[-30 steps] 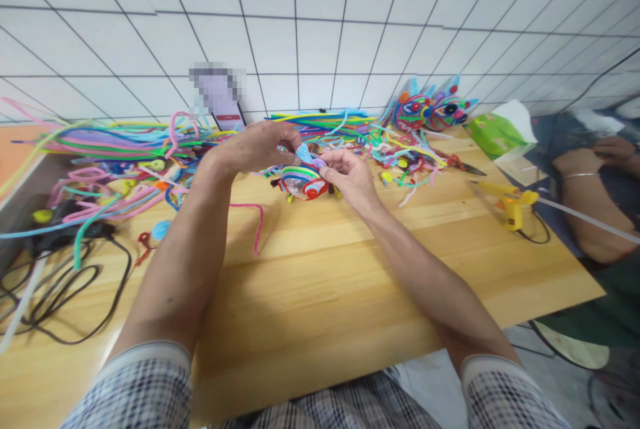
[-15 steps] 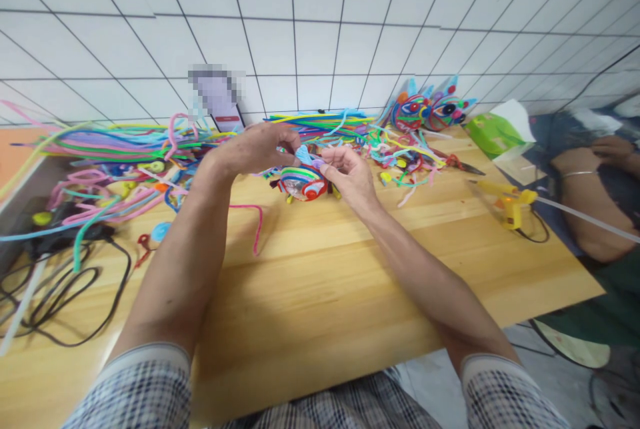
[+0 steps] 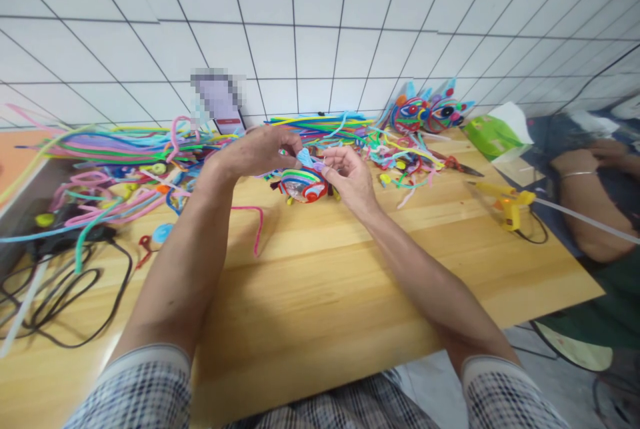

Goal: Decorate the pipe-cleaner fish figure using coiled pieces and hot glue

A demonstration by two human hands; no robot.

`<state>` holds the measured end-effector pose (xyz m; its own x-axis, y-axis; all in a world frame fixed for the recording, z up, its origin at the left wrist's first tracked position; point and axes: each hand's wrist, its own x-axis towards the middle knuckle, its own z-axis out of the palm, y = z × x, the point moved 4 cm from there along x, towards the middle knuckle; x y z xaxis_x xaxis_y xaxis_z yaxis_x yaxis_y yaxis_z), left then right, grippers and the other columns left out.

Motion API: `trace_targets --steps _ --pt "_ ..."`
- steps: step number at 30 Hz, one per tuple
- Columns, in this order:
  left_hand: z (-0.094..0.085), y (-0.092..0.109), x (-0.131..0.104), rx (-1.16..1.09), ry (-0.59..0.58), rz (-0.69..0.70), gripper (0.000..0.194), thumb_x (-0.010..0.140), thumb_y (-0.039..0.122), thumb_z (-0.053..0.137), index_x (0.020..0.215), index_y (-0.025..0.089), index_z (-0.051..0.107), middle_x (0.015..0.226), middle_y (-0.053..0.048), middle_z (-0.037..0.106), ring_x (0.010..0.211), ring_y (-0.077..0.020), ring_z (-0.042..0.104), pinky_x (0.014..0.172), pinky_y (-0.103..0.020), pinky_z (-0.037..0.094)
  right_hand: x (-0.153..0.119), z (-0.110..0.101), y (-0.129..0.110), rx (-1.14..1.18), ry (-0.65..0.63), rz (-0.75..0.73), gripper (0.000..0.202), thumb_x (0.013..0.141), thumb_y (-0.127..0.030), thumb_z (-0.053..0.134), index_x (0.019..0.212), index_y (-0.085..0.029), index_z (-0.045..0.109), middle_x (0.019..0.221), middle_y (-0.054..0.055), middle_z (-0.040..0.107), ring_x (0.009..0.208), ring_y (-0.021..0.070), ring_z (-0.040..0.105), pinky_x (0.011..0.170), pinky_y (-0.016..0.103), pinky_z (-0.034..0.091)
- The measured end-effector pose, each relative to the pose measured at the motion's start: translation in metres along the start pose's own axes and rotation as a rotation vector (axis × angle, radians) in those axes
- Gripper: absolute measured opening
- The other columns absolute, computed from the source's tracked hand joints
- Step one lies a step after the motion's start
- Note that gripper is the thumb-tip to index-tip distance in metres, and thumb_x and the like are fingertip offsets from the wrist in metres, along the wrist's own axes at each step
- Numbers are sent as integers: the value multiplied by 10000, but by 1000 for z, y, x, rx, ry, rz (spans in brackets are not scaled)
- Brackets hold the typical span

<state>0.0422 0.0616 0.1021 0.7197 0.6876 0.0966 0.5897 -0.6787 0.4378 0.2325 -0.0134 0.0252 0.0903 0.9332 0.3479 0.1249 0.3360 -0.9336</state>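
Note:
A small craft figure wrapped in striped, coloured pipe cleaners rests on the wooden table between my hands, a red ring with a red centre on its front. At its top stands a light blue fuzzy piece, pinched by the fingers of my left hand. My right hand has its thumb and index finger closed on a purple fuzzy piece beside the blue one. A pink pipe cleaner lies bent near my left forearm.
Piles of pipe cleaners line the wall. A phone leans there. Two finished-looking colourful figures, scissors and a yellow glue gun are on the right. Black cables lie left. Another person's arm is at far right.
Almost nothing differs. Both hands stay at the top of the figure, with only a tiny shift of the left fingers and of the view.

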Motion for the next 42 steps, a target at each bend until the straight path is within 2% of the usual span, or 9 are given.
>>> trace_targets --steps 5,11,28,36,42 --pt "0 1 0 -7 -10 2 215 812 391 681 818 186 747 737 18 688 698 -137 599 632 -237 372 -1 0 -2 -6 8 11 354 851 -484 825 1096 -266 692 1004 22 752 871 183 651 809 342 550" --pt "0 0 0 31 -10 -13 229 824 396 670 869 195 769 749 25 694 726 -140 612 671 -232 377 -1 -1 -2 -27 23 -11 353 851 -494 818 1090 -266 692 1023 30 759 905 193 655 845 355 551" --pt "-2 4 -1 19 -24 -28 192 818 358 664 821 183 743 721 14 659 734 -146 608 672 -240 385 -2 -6 -7 -215 57 -122 131 877 -313 779 993 -256 759 1045 33 724 905 192 611 845 349 525" --pt "0 1 0 47 -16 -20 246 837 397 644 855 179 756 760 17 680 732 -139 606 681 -239 381 -1 -3 -5 -204 54 -152 98 892 -318 766 944 -236 762 927 13 686 856 175 601 817 333 524" --pt "1 0 0 59 -19 -26 238 850 391 657 878 181 765 787 13 704 734 -137 610 682 -240 382 -2 -2 0 -195 62 -95 181 902 -411 773 964 -241 774 918 17 712 830 175 601 782 325 516"
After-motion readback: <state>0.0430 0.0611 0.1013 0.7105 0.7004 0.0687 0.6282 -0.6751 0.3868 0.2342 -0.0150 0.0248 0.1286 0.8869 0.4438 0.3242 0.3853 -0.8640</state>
